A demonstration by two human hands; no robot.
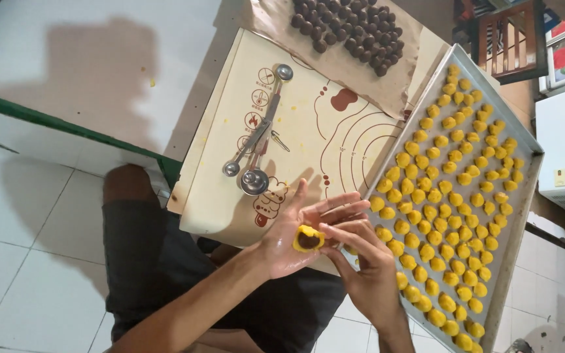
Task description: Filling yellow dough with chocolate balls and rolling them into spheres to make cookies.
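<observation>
Wrapping dough round a dark filling

Cupping upward, the left hand (289,245) lies open and flat, a yellow dough piece (308,239) with a dark centre resting on its palm just over the tabletop (119,72) edge. The right hand (367,268) pinches the dough's rim, its grip narrow on that piece. Both forearms run out of view below. One metal tray (530,151) holds rows of yellow balls (449,196), too many to count and partly cut off. Two scoops (254,181) rest on one mat (308,131), beside brown balls (351,29) heaped on paper
</observation>
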